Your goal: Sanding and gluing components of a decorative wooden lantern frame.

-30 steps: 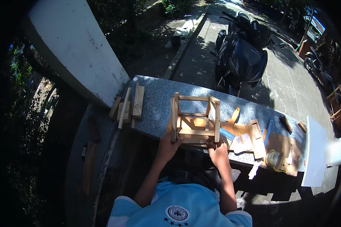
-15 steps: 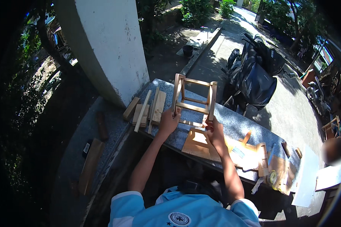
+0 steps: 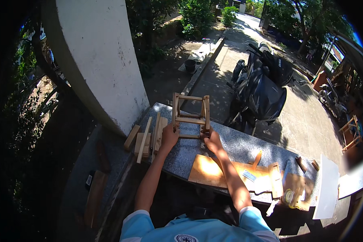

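1. Head view. Small wooden frame (image 3: 191, 120), open box shape of posts and rails, held above the worktop (image 3: 238, 141) near its far left corner; top end shows past the far edge.
2. Long axis appears to follow the posts: lower ends toward the wearer, upper ends away, toward the far edge. Open space between the front posts faces the wearer.
3. Left hand (image 3: 171, 136) closed around the lower end of the left post; right hand (image 3: 211, 139) closed around the right one. Hands apart by the frame's width, both arms reaching forward.
4. Wood strips (image 3: 159, 133) by the worktop's left end, just beside the left hand. Brown board (image 3: 205, 171) at the near edge, partly behind the right forearm.
5. Lower post ends and most fingertips hidden in the grips. Contact between frame and worktop: cannot tell. True tilt hard to judge.
6. Pale items right of the board washed out by sun. Shirt cut off at the lower edge of view.
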A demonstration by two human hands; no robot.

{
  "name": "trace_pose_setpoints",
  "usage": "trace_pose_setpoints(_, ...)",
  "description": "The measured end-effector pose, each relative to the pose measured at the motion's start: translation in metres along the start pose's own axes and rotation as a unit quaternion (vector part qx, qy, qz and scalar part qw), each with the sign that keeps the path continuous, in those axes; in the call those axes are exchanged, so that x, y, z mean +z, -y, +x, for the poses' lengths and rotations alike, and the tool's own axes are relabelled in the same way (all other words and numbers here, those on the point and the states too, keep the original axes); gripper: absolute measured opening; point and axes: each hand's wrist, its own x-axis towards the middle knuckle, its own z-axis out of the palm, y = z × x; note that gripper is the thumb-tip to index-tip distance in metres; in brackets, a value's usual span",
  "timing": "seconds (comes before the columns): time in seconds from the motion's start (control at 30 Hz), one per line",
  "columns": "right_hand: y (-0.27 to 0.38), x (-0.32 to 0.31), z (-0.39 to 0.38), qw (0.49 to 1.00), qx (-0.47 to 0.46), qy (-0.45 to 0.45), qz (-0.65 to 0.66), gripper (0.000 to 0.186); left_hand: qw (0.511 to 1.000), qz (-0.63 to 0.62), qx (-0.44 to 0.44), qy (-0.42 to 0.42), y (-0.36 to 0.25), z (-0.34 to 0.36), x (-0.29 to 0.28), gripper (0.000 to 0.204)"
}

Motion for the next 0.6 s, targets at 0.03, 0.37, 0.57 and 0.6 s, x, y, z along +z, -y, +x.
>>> trace_pose_setpoints(0.03, 0.003, -0.001, -0.001, 1.0, 0.012, 0.009, 0.014, 0.038, 1.0, -0.004, -0.004, 0.003, 0.0, 0.0, -0.001, 0.015)
trace_pose_setpoints(0.37, 0.029, -0.012, -0.006, 0.996, -0.017, 0.011, 0.087, 0.032, 0.997, -0.068, -0.041, 0.025, 0.009, 0.008, 0.001, 0.017)
trace_pose_setpoints(0.57, 0.033, 0.009, -0.025, 0.994, -0.067, 0.034, 0.084, 0.033, 0.998, 0.055, 0.003, -0.013, 0.015, 0.03, 0.003, 0.023)
trace_pose_setpoints(0.6, 0.034, 0.011, -0.028, 0.991, -0.095, 0.024, 0.09, 0.033, 0.998, 0.052, 0.007, -0.021, 0.015, 0.034, 0.005, 0.023)
